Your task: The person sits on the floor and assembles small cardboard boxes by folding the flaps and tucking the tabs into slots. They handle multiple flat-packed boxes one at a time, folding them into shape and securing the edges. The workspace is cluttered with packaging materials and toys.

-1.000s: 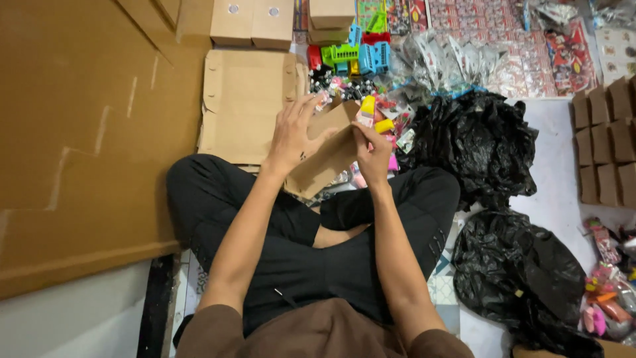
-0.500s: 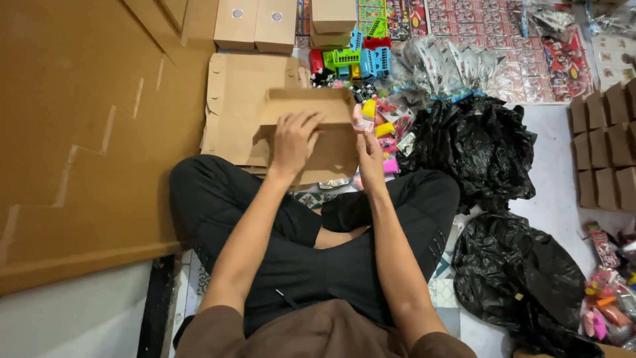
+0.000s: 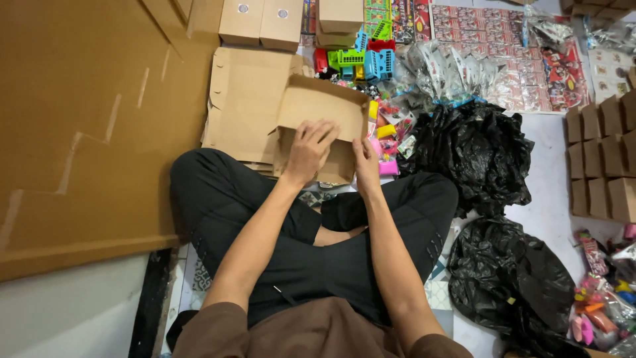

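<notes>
I sit cross-legged in black trousers and hold a small brown cardboard box [image 3: 321, 106] above my knees, its top flap standing open toward the far side. My left hand [image 3: 309, 149] presses on the box's front from above, fingers curled over its edge. Along the box's right side rests my right hand [image 3: 365, 162], gripping it. Beneath the box lies a stack of flat unfolded cardboard blanks [image 3: 242, 99].
A large brown cardboard sheet [image 3: 86, 126] fills the left. Small colourful toys [image 3: 391, 126] and plastic baskets [image 3: 361, 63] lie past the box. Two black plastic bags [image 3: 480, 149] sit at right. Folded small boxes [image 3: 603, 159] line the right edge, others [image 3: 262, 23] at top.
The box has been turned and squared up in my hands, its flap now opened away from me. My left hand slid down onto its front; the right hand dropped to its side.
</notes>
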